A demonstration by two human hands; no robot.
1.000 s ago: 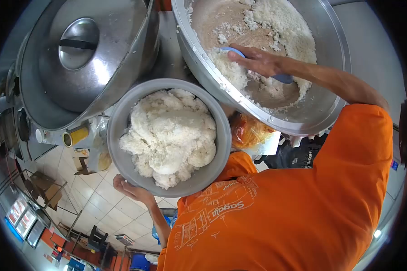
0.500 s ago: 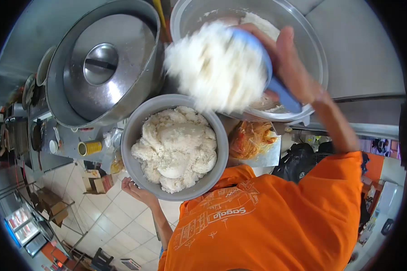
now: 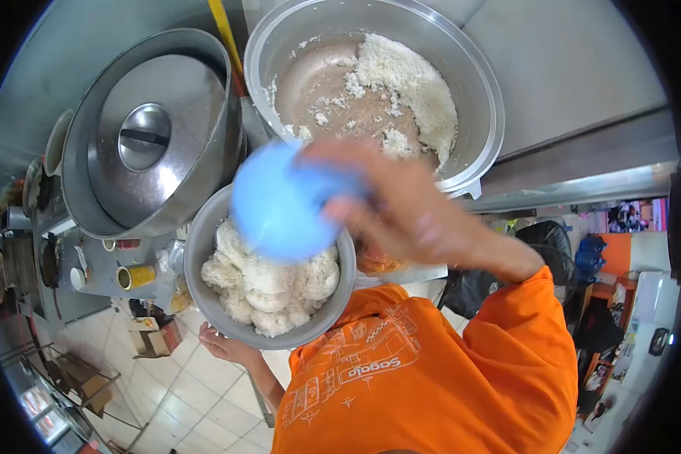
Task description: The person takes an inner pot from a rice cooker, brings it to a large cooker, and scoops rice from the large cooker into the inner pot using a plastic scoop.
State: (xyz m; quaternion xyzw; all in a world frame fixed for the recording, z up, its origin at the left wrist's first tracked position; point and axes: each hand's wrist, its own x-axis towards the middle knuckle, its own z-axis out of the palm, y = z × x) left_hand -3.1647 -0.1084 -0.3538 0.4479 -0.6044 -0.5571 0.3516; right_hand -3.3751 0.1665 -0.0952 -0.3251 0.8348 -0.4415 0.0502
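Note:
My right hand [image 3: 401, 200], blurred by motion, grips a blue plastic dipper [image 3: 276, 204] turned bottom up over a grey bowl [image 3: 198, 291]. Clumps of white rice [image 3: 272, 295] heap inside this bowl; the dipper hides its upper part. Low on the bowl's left side, my left hand [image 3: 227, 348] supports it from beneath, with part of the fingers hidden under it. Beyond the dipper stands a large metal pot [image 3: 486, 129], where more rice [image 3: 412, 83] lies along the right wall and loose bits cover the bottom.
A big oval pot [image 3: 72, 170] with a metal lid [image 3: 193, 87] inside it stands at the left. Near it are a yellow can [image 3: 136, 277] and a plastic bag [image 3: 175, 261] on the counter. A black fan [image 3: 548, 246] is at the right, and cardboard boxes [image 3: 159, 340] sit on the tiled floor.
The dipper, heaped with rice before, has moved left and down from the large pot and turned over above the grey bowl. My left hand stays under the bowl.

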